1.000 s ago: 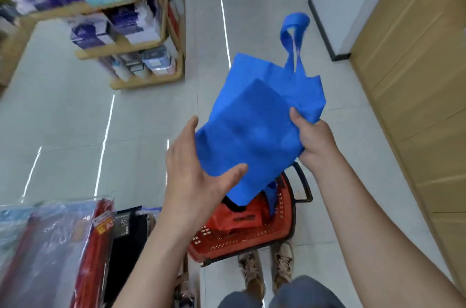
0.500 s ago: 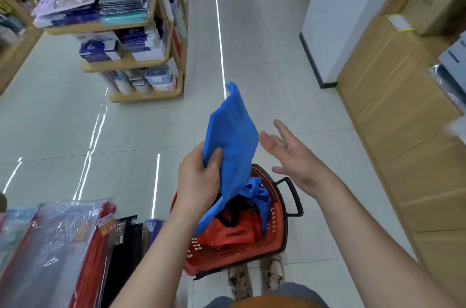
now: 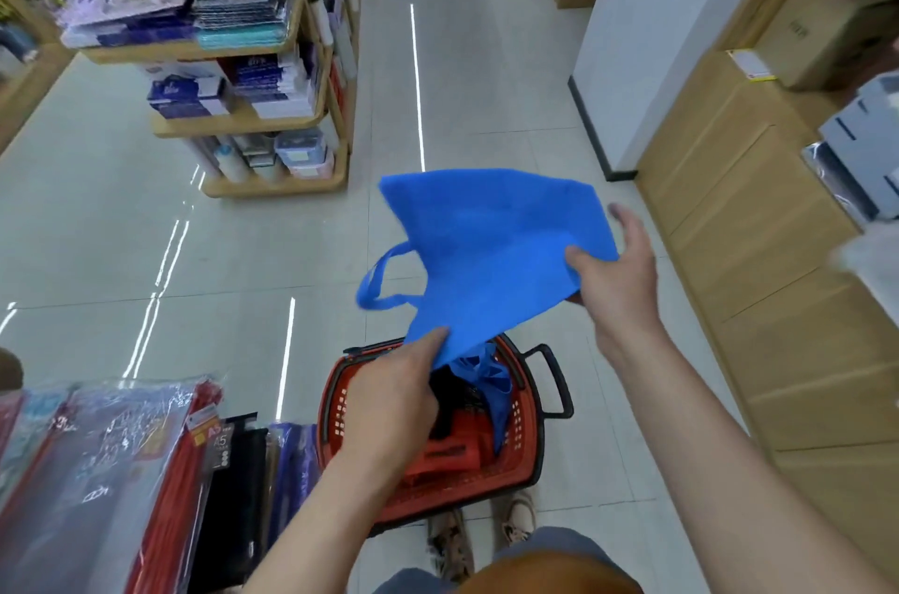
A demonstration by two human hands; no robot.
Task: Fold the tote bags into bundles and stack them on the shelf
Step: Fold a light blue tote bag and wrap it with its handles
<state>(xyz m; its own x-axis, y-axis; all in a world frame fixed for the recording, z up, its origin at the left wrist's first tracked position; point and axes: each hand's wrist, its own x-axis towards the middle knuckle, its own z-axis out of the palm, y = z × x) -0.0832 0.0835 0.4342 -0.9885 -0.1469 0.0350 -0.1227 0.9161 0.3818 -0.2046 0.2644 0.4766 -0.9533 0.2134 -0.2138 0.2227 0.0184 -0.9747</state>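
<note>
Fingers (image 3: 430, 343) of our left hand (image 3: 389, 403) pinch the near corner of the blue tote bag (image 3: 486, 252); our right hand (image 3: 618, 277) grips its right edge, thumb on top, other fingers loosely spread. Between them the bag hangs spread in the air, long axis left to right, its handle (image 3: 379, 287) drooping toward our left hand. Below, the red basket (image 3: 528, 428) holds a second blue bag (image 3: 494, 381), a red bag (image 3: 438, 452) and something dark.
</note>
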